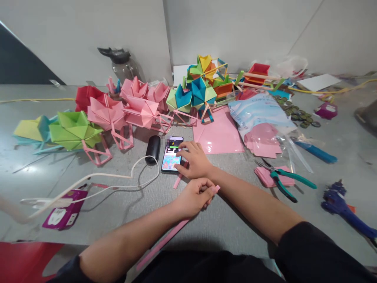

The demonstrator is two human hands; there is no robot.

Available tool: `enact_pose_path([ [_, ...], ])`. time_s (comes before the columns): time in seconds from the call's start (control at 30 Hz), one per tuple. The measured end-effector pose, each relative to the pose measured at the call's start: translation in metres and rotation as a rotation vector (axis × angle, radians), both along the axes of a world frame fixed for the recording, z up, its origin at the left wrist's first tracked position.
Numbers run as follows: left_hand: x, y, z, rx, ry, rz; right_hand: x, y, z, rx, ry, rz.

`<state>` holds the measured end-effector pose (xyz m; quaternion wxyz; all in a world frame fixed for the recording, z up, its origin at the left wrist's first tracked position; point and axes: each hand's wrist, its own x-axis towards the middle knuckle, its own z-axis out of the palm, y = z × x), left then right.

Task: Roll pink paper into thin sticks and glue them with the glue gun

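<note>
left hand (193, 196): near centre of table, fingers curled closed around a pink paper strip (165, 240); strip runs from the fist back toward the near edge, its short end poking out right of the knuckles
right hand (193, 159): just beyond the left hand, loose and not gripping anything, fingers spread, fingertips (180, 146) resting on the phone screen
phone (172, 154): flat on the table, centre, screen lit with colourful content; right hand touching its right side
second pink strip (179, 180): short piece lying on the table under the right palm, just near of the phone
black oval device (153, 149): just left of the phone, white cable (97, 184) running from it to the near left
table (59, 169): grey, glossy
pink origami models (134, 108): far of the phone, on pink stick frames
green and yellow origami (72, 129): far left
multicolour origami cluster (203, 84): far centre
pink paper sheet (219, 135): right of the phone, flat
plastic paper pack (259, 118): right of the sheet, pink squares inside
teal-handled pliers (282, 179): right, lying on a small pink stack
blue glue gun (344, 208): near right
magenta packet (63, 212): near left
water bottle (122, 65): far, by the wall
</note>
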<state>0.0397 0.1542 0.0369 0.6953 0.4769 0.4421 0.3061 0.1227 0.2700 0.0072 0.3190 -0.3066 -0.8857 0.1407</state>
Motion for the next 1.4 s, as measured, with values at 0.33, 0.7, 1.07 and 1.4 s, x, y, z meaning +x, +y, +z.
enact_pose_path([
  [0.33, -0.0009, -0.0005, 0.0004, -0.011, 0.013, 0.011, 0.0015, 0.0005, 0.0003, -0.036, 0.003, 0.016],
  [0.7, -0.0003, -0.0011, -0.0009, -0.023, -0.04, 0.032, 0.0041, 0.0022, -0.0035, 0.028, 0.011, 0.088],
  [1.07, -0.0002, -0.0002, -0.005, 0.022, -0.034, 0.033, 0.0001, 0.002, -0.0019, 0.005, -0.089, 0.12],
  [1.4, 0.0003, -0.0017, 0.0006, -0.046, -0.049, 0.022, -0.0028, 0.0002, 0.0024, 0.035, -0.19, 0.22],
])
